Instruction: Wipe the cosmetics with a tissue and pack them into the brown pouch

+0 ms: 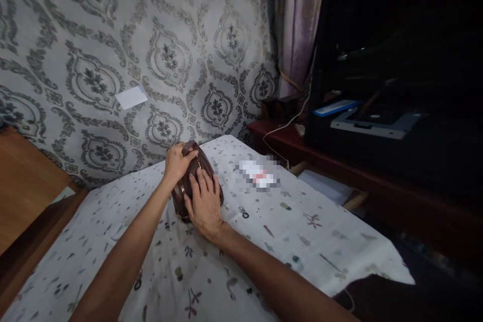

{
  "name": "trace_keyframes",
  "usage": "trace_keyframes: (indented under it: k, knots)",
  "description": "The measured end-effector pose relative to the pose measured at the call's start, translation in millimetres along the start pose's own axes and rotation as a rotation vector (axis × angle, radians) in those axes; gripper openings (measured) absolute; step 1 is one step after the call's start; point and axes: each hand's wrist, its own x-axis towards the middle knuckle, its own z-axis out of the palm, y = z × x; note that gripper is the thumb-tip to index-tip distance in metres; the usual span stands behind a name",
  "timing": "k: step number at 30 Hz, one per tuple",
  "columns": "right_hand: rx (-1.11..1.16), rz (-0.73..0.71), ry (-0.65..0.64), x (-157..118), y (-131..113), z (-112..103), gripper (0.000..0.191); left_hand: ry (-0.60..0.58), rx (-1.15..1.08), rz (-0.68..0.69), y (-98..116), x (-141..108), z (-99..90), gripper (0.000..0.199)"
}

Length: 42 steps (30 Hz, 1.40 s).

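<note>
A small dark brown bag [208, 162] with a gold-toned zipper and a short strap rests on the patterned white cloth [271, 241]. My left hand [176, 163] is closed around its far left edge by the strap, thumb over the top; the other fingers are partly hidden behind it. Spread across the bag's near side are the fingers of my right hand [206, 206], which lies against the leather without wrapping round it. Whether the zipper is fully closed is hard to make out beneath my hands.
A blurred-out white and red item [258, 173] lies right of the bag. Along the right stands a dark red desk [279, 136] with a drawer [328, 186] pulled out and a white cable. A wooden board [33, 181] borders the left; patterned wallpaper rises behind.
</note>
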Motion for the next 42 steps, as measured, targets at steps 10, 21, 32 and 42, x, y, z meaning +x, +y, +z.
trace_keyframes:
  k: [10,21,32,42]
  knots:
    - [0.014,0.009,0.01,1.3,0.0,-1.8,0.047,-0.011,-0.095,0.076,9.7,-11.8,-5.9,0.013]
    - [0.049,0.009,0.028,0.8,2.0,-2.1,0.046,-0.05,-0.182,0.13,13.5,-23.2,-11.2,0.022]
    - [0.024,0.007,-0.017,2.3,0.9,-4.7,0.044,-0.073,-0.164,0.12,4.7,-20.3,-32.6,0.017]
    - [0.004,-0.062,-0.043,-1.9,2.1,-0.6,0.044,-0.113,-0.034,-0.007,-10.8,-38.0,-60.2,0.012]
